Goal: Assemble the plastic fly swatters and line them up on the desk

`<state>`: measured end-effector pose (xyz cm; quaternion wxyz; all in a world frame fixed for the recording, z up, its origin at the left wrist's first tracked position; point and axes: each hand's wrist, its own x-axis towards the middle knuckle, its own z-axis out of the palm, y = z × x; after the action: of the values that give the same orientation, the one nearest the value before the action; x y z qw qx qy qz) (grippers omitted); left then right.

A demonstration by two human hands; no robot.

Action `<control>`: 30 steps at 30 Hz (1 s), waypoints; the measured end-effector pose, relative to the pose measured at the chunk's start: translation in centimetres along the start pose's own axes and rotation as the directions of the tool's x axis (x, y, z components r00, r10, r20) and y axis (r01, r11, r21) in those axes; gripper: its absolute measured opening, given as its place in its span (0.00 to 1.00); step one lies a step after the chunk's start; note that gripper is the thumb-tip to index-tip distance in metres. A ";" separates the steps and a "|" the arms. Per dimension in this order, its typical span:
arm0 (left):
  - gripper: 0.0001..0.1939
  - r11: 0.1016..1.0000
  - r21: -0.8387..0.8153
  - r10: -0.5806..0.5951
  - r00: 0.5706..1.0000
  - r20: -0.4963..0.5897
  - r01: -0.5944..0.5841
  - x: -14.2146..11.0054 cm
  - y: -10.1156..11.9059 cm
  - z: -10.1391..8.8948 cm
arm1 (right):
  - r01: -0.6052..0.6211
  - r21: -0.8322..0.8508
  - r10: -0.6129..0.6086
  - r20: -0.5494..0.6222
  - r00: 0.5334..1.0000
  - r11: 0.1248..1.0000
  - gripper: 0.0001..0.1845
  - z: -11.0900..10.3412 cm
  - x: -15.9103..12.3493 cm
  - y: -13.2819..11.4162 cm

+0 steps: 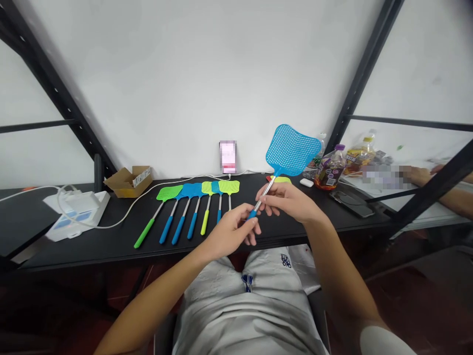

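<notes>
I hold a blue fly swatter up over the black table, its mesh head tilted up to the right. My left hand is closed round its blue handle end. My right hand pinches the metal shaft a little higher up. Several green, blue and yellow fly swatters lie side by side on the table just left of my hands. Another yellow-green swatter head peeks out behind my right hand.
A white power strip with cables and an open cardboard box sit at the left. A phone leans on the wall. Bottles and a dark phone lie right. Another person's arm rests at far right behind black frame bars.
</notes>
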<state>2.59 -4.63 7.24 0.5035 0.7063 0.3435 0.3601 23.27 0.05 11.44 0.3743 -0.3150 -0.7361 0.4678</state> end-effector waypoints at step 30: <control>0.16 0.992 0.107 0.088 0.954 -0.286 -0.059 -4.9 -1.4 0.1 | -0.045 0.035 0.041 0.118 0.992 0.998 0.17 3.0 -1.3 -1.0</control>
<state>0.00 -8.51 5.11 0.3989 0.6817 0.4044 0.4612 21.26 -2.73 11.23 0.3260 -0.2955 -0.7411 0.5071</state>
